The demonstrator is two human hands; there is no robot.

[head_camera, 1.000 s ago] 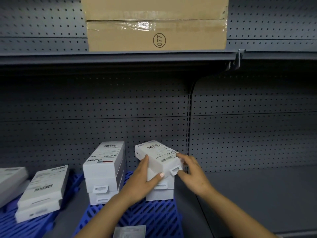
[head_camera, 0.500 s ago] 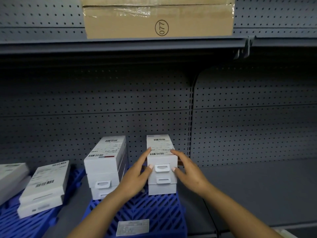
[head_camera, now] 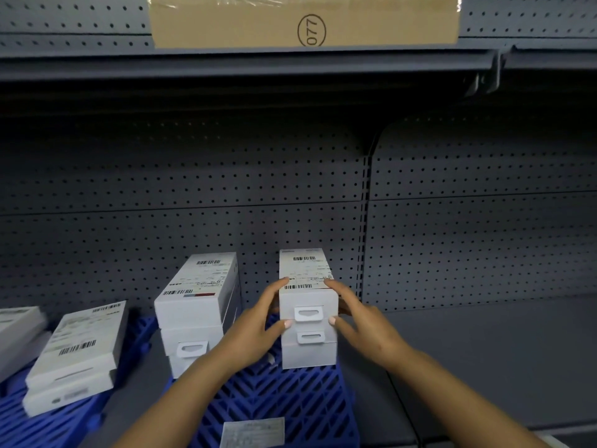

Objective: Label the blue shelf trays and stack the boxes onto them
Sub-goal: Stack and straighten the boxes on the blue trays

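Observation:
A blue slatted tray point(head_camera: 277, 402) lies on the grey shelf with a white paper label point(head_camera: 252, 432) at its front edge. Two stacks of white boxes stand on it: a left stack point(head_camera: 197, 308) and a right stack of three. The top box point(head_camera: 306, 286) of the right stack sits squarely on the ones below. My left hand point(head_camera: 255, 328) holds its left side, thumb on the front face. My right hand point(head_camera: 361, 321) holds its right side in the same way.
A second blue tray point(head_camera: 48, 421) at the far left carries more white boxes point(head_camera: 77, 347). A brown carton point(head_camera: 303, 21) marked 077 sits on the upper shelf. Bare grey shelf point(head_camera: 484, 357) runs to the right, backed by perforated panels.
The top box was tilted and skewed in my hands a second ago. It now lies flat and aligned on the right stack, with both hands still at its sides.

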